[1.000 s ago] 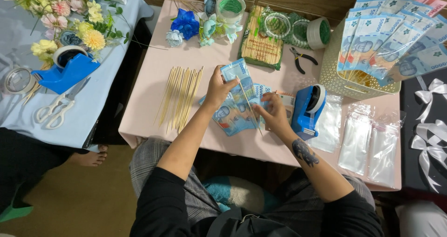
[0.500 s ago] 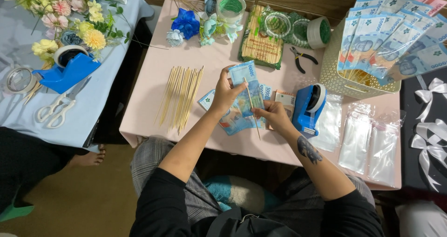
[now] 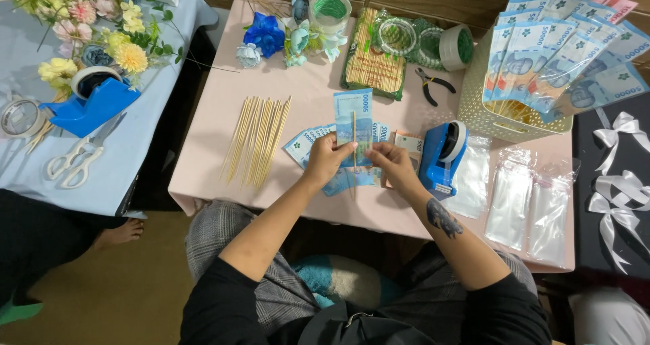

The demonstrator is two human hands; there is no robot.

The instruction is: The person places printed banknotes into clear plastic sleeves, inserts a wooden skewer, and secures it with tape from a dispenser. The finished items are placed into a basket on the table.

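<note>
My left hand (image 3: 327,159) and my right hand (image 3: 391,166) both grip the lower end of one blue banknote (image 3: 353,120), held upright over the pink table (image 3: 308,94). A thin wooden skewer (image 3: 353,130) lies along the note's middle. Under my hands a fan of more blue banknotes (image 3: 308,142) lies flat on the table. A row of loose wooden skewers (image 3: 258,138) lies just left of my left hand. A blue tape dispenser (image 3: 443,157) stands right beside my right hand.
A cream basket (image 3: 487,118) holds banknotes on sticks at the right. Clear plastic sleeves (image 3: 531,203), black pliers (image 3: 433,84), a skewer pack (image 3: 374,64), tape rolls and artificial flowers (image 3: 265,35) lie around. The left table holds scissors (image 3: 71,163) and another dispenser (image 3: 91,104).
The banknote has been turned from tilted to upright and straightened between both hands, with the skewer now lined up along its middle.
</note>
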